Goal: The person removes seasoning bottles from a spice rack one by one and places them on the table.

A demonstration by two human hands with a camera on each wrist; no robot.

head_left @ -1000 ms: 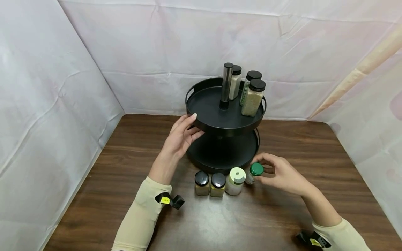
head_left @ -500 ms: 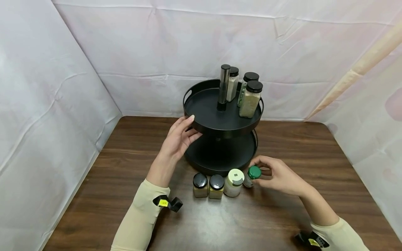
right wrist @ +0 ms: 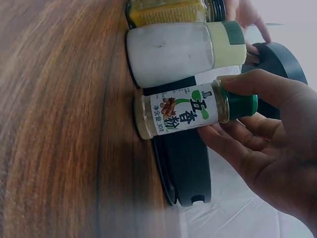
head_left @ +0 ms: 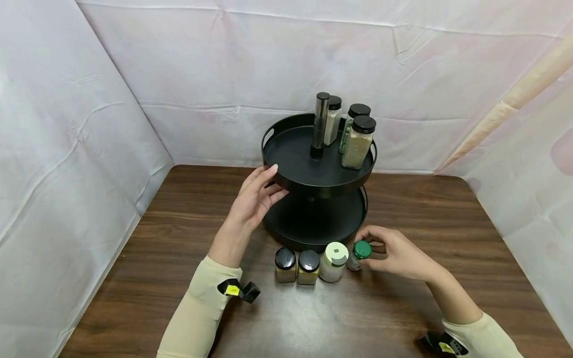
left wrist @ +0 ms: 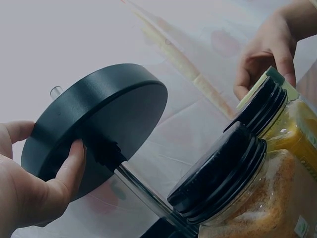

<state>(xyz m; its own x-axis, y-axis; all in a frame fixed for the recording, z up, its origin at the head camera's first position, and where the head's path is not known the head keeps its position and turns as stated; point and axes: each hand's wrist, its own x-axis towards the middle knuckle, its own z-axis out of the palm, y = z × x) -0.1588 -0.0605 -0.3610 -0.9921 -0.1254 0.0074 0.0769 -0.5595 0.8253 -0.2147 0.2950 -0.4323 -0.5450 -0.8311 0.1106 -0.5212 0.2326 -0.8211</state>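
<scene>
My left hand [head_left: 251, 199] grips the left rim of a black two-tier round tray [head_left: 309, 186], thumb over the edge and fingers below the upper tier. With thumb and fingers, my right hand [head_left: 396, 251] pinches a small spice jar [right wrist: 183, 111] near its green cap [head_left: 362, 249]. The jar's base appears to meet the tabletop, just right of a white jar [head_left: 332, 263] with a pale green lid. Two black-lidded spice jars, one brownish [head_left: 285, 266] and one yellow [head_left: 308, 268], complete the row before the lower tier.
Upright on the upper tier, right of its metal post [head_left: 320, 124], stand three black-capped glass jars, the nearest holding pale green-brown seasoning [head_left: 359, 144]. White cloth [head_left: 250, 64] hangs behind and beside the wooden table [head_left: 179, 238].
The right hand and the green-capped jar have come slightly nearer, level with the row of jars. The left hand keeps its hold on the rim; the whole view has shifted a little.
</scene>
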